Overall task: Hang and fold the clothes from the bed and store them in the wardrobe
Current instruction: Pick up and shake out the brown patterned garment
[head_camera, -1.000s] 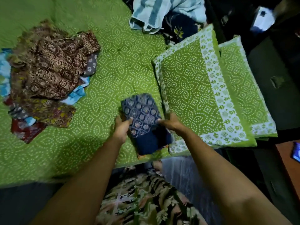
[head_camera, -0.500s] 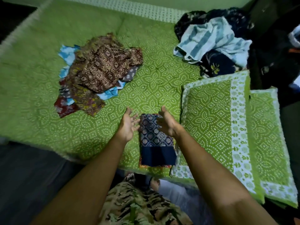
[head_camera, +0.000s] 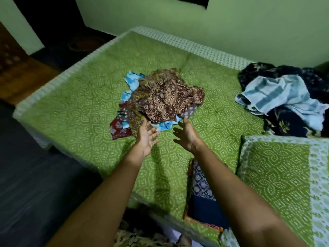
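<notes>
A heap of unfolded clothes (head_camera: 163, 98), brown patterned on top with light blue and red pieces under it, lies in the middle of the green bed (head_camera: 85, 104). My left hand (head_camera: 146, 137) and my right hand (head_camera: 186, 135) are stretched out just short of the heap's near edge, palms facing each other, fingers spread, holding nothing. A folded dark blue patterned garment (head_camera: 202, 191) lies at the bed's near edge, partly hidden under my right forearm.
A second pile with a light blue striped towel (head_camera: 277, 95) over dark floral clothes (head_camera: 288, 125) sits at the far right. Two green pillows (head_camera: 277, 177) lie at the near right. A green wall runs behind the bed; dark floor lies to the left.
Both hands let go of the folded blue garment, which stays at the bed's edge, and reached forward to the brown heap. The view tilted up toward the wall.
</notes>
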A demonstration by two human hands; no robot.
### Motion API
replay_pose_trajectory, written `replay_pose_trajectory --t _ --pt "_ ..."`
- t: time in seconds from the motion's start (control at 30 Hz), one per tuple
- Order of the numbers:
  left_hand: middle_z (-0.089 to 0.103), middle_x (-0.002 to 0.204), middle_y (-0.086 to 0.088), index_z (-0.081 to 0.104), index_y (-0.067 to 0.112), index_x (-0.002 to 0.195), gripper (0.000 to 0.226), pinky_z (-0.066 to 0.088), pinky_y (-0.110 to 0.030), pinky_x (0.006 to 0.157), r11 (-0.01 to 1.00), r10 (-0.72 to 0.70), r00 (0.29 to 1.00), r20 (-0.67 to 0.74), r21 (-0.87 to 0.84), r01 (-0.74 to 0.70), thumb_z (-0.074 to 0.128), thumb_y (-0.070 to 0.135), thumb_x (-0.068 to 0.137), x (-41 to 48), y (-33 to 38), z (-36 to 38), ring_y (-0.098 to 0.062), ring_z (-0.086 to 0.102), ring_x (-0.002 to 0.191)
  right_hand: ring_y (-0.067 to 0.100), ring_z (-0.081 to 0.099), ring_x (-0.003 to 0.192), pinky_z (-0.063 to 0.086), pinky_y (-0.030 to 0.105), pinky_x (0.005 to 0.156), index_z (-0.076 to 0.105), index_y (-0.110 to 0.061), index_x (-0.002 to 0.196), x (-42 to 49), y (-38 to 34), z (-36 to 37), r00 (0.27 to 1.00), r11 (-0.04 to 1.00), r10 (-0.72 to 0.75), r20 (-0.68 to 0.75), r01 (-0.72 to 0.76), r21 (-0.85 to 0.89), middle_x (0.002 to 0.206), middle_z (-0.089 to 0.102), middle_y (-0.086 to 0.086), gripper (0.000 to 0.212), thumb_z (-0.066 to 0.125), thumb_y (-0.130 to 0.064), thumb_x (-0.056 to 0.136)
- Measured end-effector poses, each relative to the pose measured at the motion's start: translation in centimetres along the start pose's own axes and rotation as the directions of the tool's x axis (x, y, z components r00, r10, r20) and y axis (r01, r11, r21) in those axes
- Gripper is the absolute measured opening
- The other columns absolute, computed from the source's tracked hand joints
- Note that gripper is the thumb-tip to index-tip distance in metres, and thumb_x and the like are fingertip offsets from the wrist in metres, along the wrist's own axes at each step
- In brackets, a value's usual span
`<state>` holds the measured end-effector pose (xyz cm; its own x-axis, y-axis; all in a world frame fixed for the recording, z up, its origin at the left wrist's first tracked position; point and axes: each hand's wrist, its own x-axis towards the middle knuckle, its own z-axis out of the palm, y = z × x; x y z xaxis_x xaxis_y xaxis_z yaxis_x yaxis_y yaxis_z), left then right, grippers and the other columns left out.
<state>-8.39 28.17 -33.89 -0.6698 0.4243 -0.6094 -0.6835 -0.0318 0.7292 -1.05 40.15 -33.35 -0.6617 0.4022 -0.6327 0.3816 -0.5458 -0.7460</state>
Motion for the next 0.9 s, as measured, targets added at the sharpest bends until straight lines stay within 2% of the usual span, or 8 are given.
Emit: replay_pose_trajectory --t 0.13,0.2,0.33,0.4,0.47,0.53,0.7,0.9 --pt "0.048 0.140 -0.011 0.033 0.020 0.143 0.063 0.034 -0.040 0.099 0.997 0.007 0.999 0.050 0.072 -0.011 0.021 0.059 0.095 3.1 5.4 -4.8 -0.031 0.046 0.126 0.026 0.037 0.134 0.024 0.046 0.109 0.033 -0.017 0.144 3.3 -1.0 6.7 0.997 0.998 -0.049 -0.054 0.051 0.041 0.145 0.040 0.013 0.065 0.015 -0.057 0.097" --pt "0.047 0.140 -0.011 0.032 0.020 0.143 0.062 0.033 -0.039 0.099 0.993 0.001 0.997 0.079 0.114 -0.010 0.019 0.058 0.096 4.6 7.9 -7.2 -0.031 0.046 0.126 0.026 0.039 0.133 0.024 0.047 0.110 0.032 -0.016 0.145 4.5 -1.3 9.2 0.994 0.993 -0.069 -0.087 0.076 0.087 0.148 0.038 0.013 0.064 0.016 -0.056 0.098" --pt "0.049 0.138 -0.011 0.033 0.020 0.142 0.059 0.032 -0.036 0.099 0.984 -0.003 0.993 0.121 0.178 -0.019 0.018 0.055 0.097 7.7 12.8 -11.7 -0.027 0.048 0.118 0.030 0.045 0.128 0.033 0.043 0.099 0.025 -0.013 0.148 5.5 -1.6 14.5 0.990 0.983 -0.081 -0.116 0.098 0.152 0.148 0.036 0.015 0.064 0.019 -0.053 0.099" --pt "0.049 0.137 -0.011 0.033 0.020 0.142 0.058 0.032 -0.036 0.097 0.982 -0.025 0.988 0.152 0.188 -0.004 0.019 0.054 0.097 8.7 14.4 -13.0 -0.027 0.048 0.119 0.030 0.042 0.131 0.026 0.045 0.107 0.021 -0.013 0.149 5.5 -1.6 16.1 0.987 0.980 -0.099 -0.125 0.118 0.162 0.145 0.041 0.014 0.064 0.016 -0.052 0.099" --pt "0.048 0.139 -0.013 0.032 0.018 0.143 0.059 0.033 -0.038 0.099 0.982 -0.040 0.982 0.184 0.189 0.004 0.019 0.054 0.098 10.0 15.4 -13.6 -0.030 0.046 0.125 0.030 0.037 0.135 0.019 0.049 0.113 0.020 -0.012 0.149 6.1 -1.6 17.1 0.984 0.980 -0.109 -0.138 0.130 0.153 0.146 0.039 0.014 0.066 0.015 -0.054 0.099" --pt "0.047 0.140 -0.014 0.029 0.017 0.145 0.061 0.034 -0.040 0.099 0.978 -0.042 0.976 0.214 0.208 -0.003 0.018 0.054 0.098 11.2 16.3 -13.6 -0.032 0.046 0.126 0.029 0.035 0.136 0.021 0.049 0.112 0.021 -0.012 0.149 7.0 -1.6 17.4 0.982 0.983 -0.090 -0.169 0.114 0.141 0.151 0.031 0.015 0.066 0.015 -0.055 0.098" --pt "0.049 0.138 -0.015 0.030 0.018 0.144 0.059 0.037 -0.043 0.099 0.966 -0.036 0.972 0.233 0.257 -0.026 0.017 0.053 0.099 15.4 17.6 -12.9 -0.033 0.049 0.122 0.032 0.030 0.138 0.024 0.049 0.110 0.023 -0.011 0.148 10.9 -2.4 17.5 0.965 0.989 -0.067 -0.253 0.098 0.113 0.151 0.029 0.017 0.067 0.015 -0.054 0.099" --pt "0.048 0.139 -0.014 0.030 0.018 0.144 0.058 0.037 -0.044 0.100 0.935 -0.097 0.971 0.217 0.354 0.015 0.017 0.051 0.099 21.7 17.8 -11.6 -0.032 0.050 0.122 0.034 0.040 0.132 0.030 0.049 0.105 0.024 -0.010 0.148 17.3 -2.4 16.9 0.960 0.987 -0.021 -0.279 0.064 0.148 0.151 0.029 0.018 0.067 0.016 -0.054 0.099"
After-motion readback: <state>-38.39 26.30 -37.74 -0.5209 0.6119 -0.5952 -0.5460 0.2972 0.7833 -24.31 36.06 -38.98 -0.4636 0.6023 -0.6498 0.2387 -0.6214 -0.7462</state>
